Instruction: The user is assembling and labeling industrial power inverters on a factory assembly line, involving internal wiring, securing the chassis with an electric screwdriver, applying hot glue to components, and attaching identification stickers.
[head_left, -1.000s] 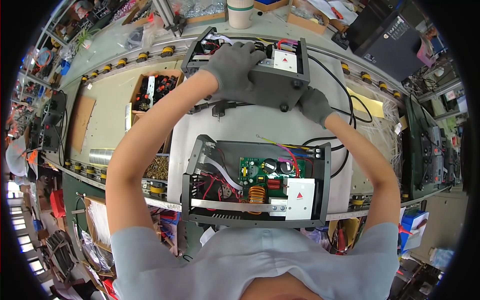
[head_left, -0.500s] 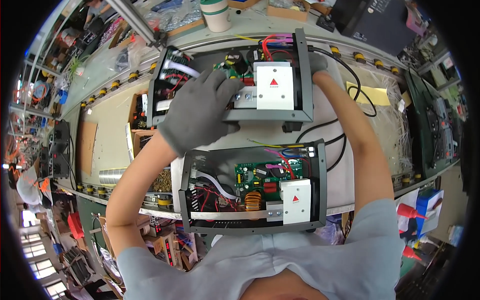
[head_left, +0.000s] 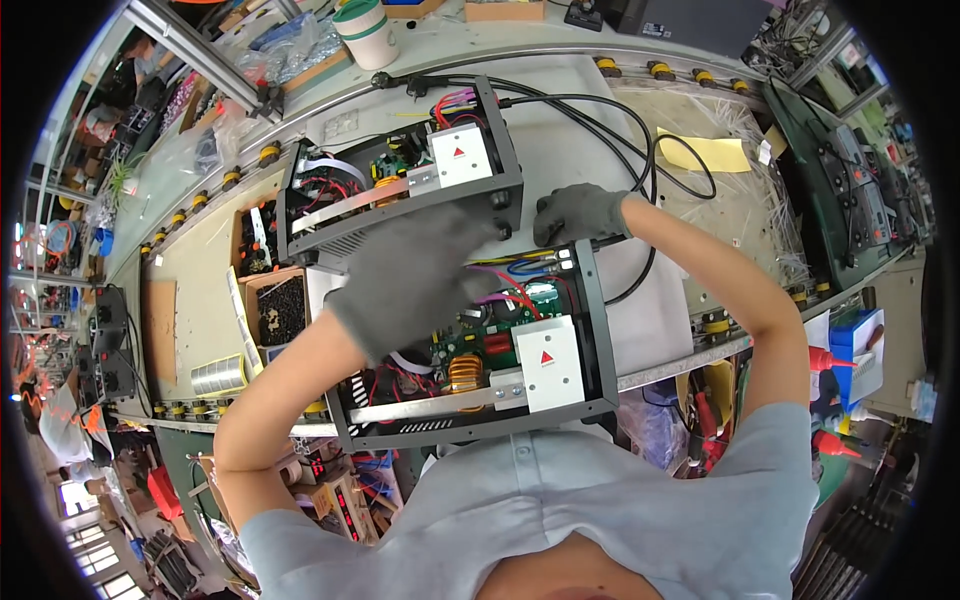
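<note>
Cluttered worktop (head_left: 190,290), head view: two open black chassis units now sitting on it. Left hand (head_left: 415,280), gloved, fingers spread, hovering over near chassis (head_left: 480,370). Right hand (head_left: 578,212) has dropped off far chassis (head_left: 400,180), fingers curling on near chassis's rear corner.

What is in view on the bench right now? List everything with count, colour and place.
Open metal case: 1, black, circuit boards and coloured wires inside, nearest the person.
Second open case: 1, black, farther back on the bench.
White covers with a red triangle: 2, one in each case.
Copper coil: 1, orange, in the near case.
Cables: black, looped to the right of the far case.
Cup: 1, white and green, far edge.
Yellow sheet: 1, right of the cables.
Parts box: 1, cardboard, left of the cases.
Left hand: grey glove, over the near case.
Right hand: grey glove, at the near case's far edge.
</note>
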